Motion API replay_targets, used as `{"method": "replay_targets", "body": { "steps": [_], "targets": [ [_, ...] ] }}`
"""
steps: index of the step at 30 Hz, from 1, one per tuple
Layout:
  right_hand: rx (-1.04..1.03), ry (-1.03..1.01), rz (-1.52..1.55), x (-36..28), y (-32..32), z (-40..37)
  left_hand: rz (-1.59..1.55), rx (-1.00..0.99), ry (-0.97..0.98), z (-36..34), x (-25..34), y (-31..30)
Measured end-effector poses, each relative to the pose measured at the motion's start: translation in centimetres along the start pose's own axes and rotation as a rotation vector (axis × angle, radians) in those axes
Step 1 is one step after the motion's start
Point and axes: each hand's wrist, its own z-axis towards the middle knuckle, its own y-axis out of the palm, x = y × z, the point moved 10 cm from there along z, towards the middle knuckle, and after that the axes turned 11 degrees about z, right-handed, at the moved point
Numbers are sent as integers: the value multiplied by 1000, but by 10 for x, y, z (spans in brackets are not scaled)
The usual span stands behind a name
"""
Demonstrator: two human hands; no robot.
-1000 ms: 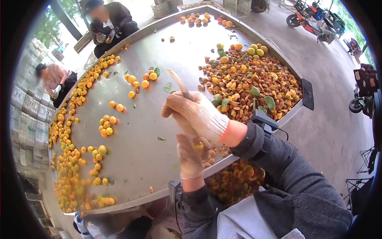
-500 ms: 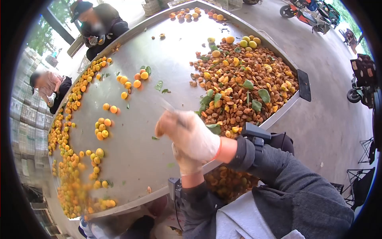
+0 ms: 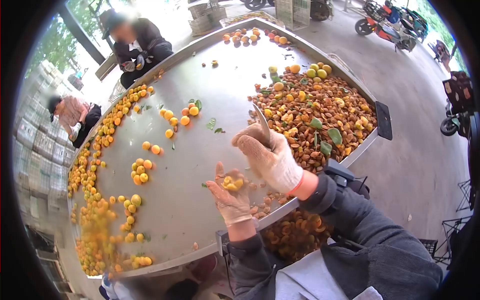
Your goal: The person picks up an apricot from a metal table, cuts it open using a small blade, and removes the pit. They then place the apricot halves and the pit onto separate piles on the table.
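My right hand (image 3: 274,164), in a white glove with soiled fingertips, is closed around a small knife (image 3: 261,120). Its curved blade points up and away from me. Lower and to the left, my gloved left hand (image 3: 231,204) holds a cut-open yellow apricot (image 3: 232,183) between its thumb and fingers, palm up. The two hands are apart, both over the near side of the metal table (image 3: 175,200). Just beyond my right hand lies a large heap of brown apricot pits (image 3: 310,127), mixed with fruit pieces and green leaves.
Whole apricots (image 3: 111,131) line the table's left side, and small clusters lie mid-table. Below the near edge is a container of apricot halves (image 3: 300,227). Two people (image 3: 142,45) (image 3: 75,117) sit beyond the left edge. Motorbikes (image 3: 387,25) stand at the back right.
My hands have separated: the right moved up and right with the knife, the left now shows the opened apricot. The camera view has shifted slightly.
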Motion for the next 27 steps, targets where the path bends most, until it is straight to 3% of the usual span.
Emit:
{"method": "replay_targets", "body": {
  "steps": [2,4,6,8,10,13,15,19,21,22,24,26,27],
  "targets": [
    [-9,134,-241,19,-7,-6,-30,70,31,1,7,7],
    [-73,101,-394,56,-19,-13,-58,132,55,3,9,13],
    [-137,71,-543,69,-15,-14,129,280,-6,-1,2,3],
    [-245,-212,-910,59,3,-19,235,197,40,-6,10,16],
    [-286,-222,-985,65,6,-20,340,111,82,-9,13,25],
    [-363,-261,-1140,66,14,-19,214,76,62,-9,8,25],
    [-401,-189,-1337,64,17,-15,142,134,-86,-3,-6,16],
    [-462,-295,-1348,60,21,-9,353,99,-9,-4,-2,11],
    [-553,-245,-1297,60,24,-4,-126,-19,-42,11,-20,-8],
    [-559,-238,-1294,65,24,-1,-127,-10,-43,5,-23,-9],
    [-390,-204,-1181,69,11,10,679,361,59,-12,11,5],
    [-285,-178,-1108,74,1,18,558,335,159,-10,16,24],
    [-169,-3,-787,86,-15,26,572,363,107,-12,14,25]
  ]
}}
